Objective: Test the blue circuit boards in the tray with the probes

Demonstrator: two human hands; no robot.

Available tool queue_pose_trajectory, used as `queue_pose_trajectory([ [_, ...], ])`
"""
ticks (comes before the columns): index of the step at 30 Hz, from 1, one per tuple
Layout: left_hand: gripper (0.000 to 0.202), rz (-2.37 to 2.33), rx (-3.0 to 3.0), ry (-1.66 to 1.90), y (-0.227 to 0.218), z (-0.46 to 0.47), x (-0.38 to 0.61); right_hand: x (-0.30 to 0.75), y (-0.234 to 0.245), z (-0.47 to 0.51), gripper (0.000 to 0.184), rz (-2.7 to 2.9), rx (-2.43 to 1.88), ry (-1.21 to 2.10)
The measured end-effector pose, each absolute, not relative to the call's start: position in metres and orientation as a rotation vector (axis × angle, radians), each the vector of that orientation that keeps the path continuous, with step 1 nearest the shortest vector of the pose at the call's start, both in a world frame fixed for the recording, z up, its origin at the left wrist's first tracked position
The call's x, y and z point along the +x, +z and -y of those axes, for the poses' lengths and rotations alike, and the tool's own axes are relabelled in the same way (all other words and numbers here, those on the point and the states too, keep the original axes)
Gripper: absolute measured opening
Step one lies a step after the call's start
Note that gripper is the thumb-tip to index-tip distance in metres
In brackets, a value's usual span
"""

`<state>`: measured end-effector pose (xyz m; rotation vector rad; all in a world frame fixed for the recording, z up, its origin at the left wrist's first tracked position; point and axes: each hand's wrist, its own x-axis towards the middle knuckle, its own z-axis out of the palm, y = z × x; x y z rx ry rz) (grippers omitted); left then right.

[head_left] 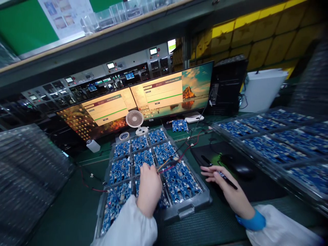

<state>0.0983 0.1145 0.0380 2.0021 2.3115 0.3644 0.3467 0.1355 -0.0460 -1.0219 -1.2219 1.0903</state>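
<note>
A clear plastic tray (186, 209) holds several blue circuit boards (180, 181) in its compartments. Over the middle of that tray is my left hand (150, 188), its fingers closed and pointing down at a board. A thin red and yellow cable (166, 167) runs into this hand; the fingertips and the cable's end are hidden behind the knuckles. To the right of the tray, my right hand (227, 188) holds a black marker pen (228, 180) between thumb and fingers, other fingers stretched out. It hovers over the dark mouse pad (266, 188), beside a black mouse (239, 167).
Two monitors (164, 90) stand at the back, with a small fan (135, 119) and a tape roll (124, 136) before them. Another tray of boards (276, 160) lies right. Stacked trays (30, 181) rise at left. A loose red cable (89, 188) lies left of the middle tray.
</note>
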Motion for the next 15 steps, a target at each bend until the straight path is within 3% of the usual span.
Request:
queue_pose_trajectory([
  [4, 0.052, -1.976, 1.975, 0.445, 0.023, -0.070, 0.141, 0.342, -0.048, -0.135, 0.045, 1.305, -1.025, 1.117],
  [8, 0.068, -1.847, 2.011, 0.373, -0.031, -0.043, 0.187, 0.344, -0.055, -0.137, 0.051, 1.403, -1.154, 1.009],
  [11, 0.068, -1.857, 2.068, 0.354, -0.067, -0.039, 0.207, 0.345, -0.057, -0.137, 0.052, 1.410, -1.199, 0.964],
  [15, 0.059, -1.807, 2.016, 0.190, -0.075, -0.043, 0.214, 0.343, -0.054, -0.137, 0.054, 1.440, -1.164, 0.991],
])
